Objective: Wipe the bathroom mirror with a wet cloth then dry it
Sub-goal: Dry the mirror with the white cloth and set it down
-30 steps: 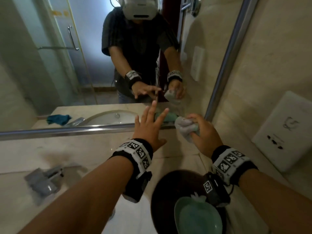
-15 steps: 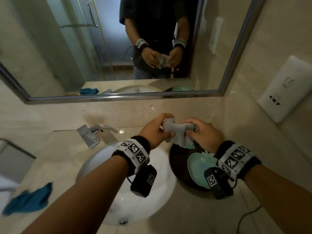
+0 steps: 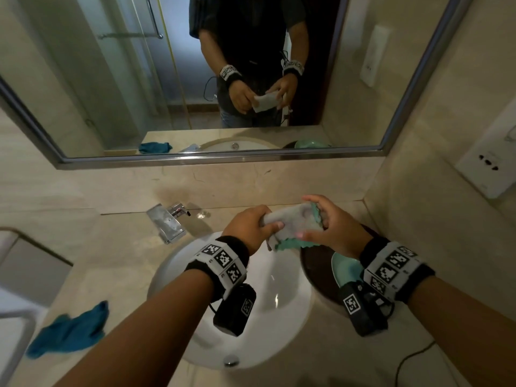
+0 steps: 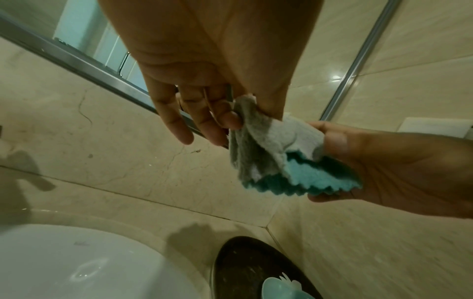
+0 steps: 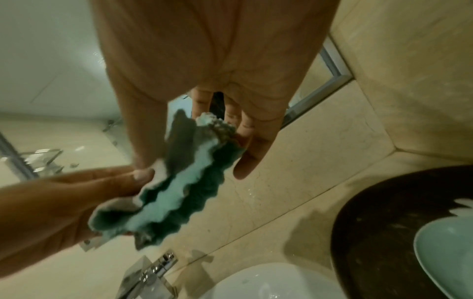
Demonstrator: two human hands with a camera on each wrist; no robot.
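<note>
head view: both hands, left point(image 3: 248, 227) and right point(image 3: 335, 230), pinch a grey-teal cloth point(image 3: 293, 224) above beige marble counter point(image 3: 117, 247), under mirror point(image 3: 111, 79).

The mirror point(image 3: 195, 79) and sink point(image 3: 265, 317) are viewed downward from the head; the cloth point(image 4: 276, 153) is seen close from both wrists.
</note>
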